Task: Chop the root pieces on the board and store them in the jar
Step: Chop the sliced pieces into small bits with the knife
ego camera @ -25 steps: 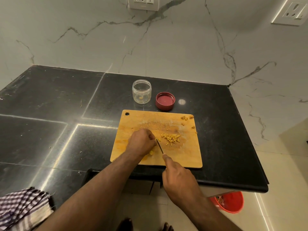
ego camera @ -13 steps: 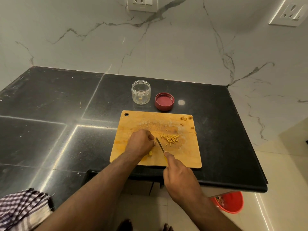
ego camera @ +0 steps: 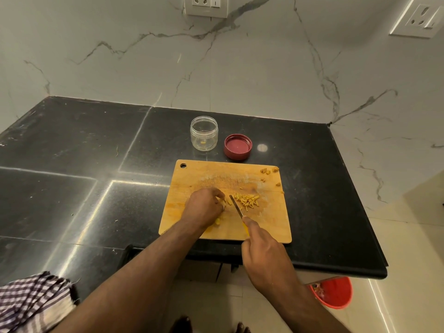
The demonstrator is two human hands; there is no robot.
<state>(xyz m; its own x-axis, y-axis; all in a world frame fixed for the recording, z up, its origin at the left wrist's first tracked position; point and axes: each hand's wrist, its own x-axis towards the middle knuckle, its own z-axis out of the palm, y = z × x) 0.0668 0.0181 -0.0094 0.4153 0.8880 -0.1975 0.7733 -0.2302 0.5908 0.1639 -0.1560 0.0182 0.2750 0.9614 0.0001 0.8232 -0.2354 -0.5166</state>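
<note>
Floor items: a red plastic bucket [ego camera: 334, 294] is seen low right, and a purple-white checked cloth [ego camera: 31, 301] low left on the black stone counter [ego camera: 72, 188].
Right hand: the right hand [ego camera: 266, 251] is closed round the handle of a small knife with a yellow handle and thin steel blade [ego camera: 236, 207], forefinger laid along the top; the handle is mostly hidden.
Left hand: the left hand [ego camera: 204, 207] is curled, knuckles up, and a yellow root piece [ego camera: 222, 203] is pinched at its fingertips just left of the blade; a second yellow chunk [ego camera: 217, 221] is seen under the palm edge.
Change: over the last second the blade has been worked closer to the left fingertips, and little else has moved, so slicing is judged to be mid-stroke.
Cut pile: a heap of thin yellow root sticks [ego camera: 247, 201] is lying just right of the blade on the rectangular wooden chopping board [ego camera: 269, 224].
Scraps: brownish bits [ego camera: 266, 171] are scattered by the board's far right corner.
Jar: the clear round plastic jar [ego camera: 204, 133] is standing open beyond the board, with one yellow bit inside.
Lid: a dark red round lid [ego camera: 237, 146] is lying upturned just right of the jar.
Progress: chopping is judged unfinished; transfer to the jar has barely begun.
</note>
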